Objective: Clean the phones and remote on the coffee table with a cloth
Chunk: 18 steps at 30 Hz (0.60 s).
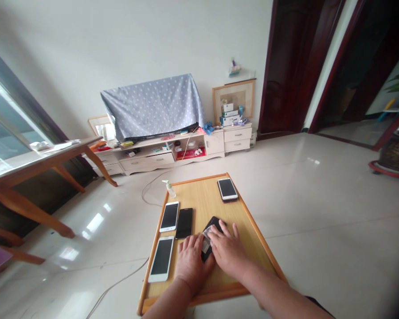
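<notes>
A black smartphone [214, 219] lies slanted on the small wooden table [199, 190], partly covered by both hands. Along its lower left side, my left hand [192, 261] is closed on the phone, thumb near its bottom end. My right hand [228, 251] presses a crumpled whitish tissue [205, 245] onto the phone's face, fingertips on the tissue. To the left lie a white phone [169, 216], a black phone [185, 223] and a larger white phone [161, 259], all with dark screens upward.
A stack of phones [227, 189] sits at the table's far right corner. A small pump bottle [170, 189] stands at the far left corner. Behind is a low cabinet [146, 163] with a cloth-covered object [156, 106]. A wooden desk [69, 148] stands left; a cable [116, 283] crosses the floor.
</notes>
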Each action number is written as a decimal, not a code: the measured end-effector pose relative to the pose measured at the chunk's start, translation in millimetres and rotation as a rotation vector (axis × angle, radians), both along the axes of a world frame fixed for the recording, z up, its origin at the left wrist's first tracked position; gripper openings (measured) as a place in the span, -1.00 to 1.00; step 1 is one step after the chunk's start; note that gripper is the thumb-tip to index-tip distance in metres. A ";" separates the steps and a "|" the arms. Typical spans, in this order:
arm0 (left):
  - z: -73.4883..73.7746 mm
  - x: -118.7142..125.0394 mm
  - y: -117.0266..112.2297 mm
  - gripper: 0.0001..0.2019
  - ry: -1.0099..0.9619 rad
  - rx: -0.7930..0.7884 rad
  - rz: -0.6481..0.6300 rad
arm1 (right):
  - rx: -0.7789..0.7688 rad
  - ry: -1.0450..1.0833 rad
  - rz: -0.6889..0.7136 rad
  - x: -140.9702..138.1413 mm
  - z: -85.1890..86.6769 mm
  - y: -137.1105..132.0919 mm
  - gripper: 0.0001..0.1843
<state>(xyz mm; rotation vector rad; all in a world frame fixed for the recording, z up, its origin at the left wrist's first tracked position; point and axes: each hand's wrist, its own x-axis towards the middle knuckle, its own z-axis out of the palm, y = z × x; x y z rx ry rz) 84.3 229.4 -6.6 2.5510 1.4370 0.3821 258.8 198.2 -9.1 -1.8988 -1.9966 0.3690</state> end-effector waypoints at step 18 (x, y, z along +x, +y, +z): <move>-2.1 0.8 0.7 -0.37 0.011 -0.006 0.019 | -0.037 -0.011 -0.081 20.2 6.5 -8.9 -0.53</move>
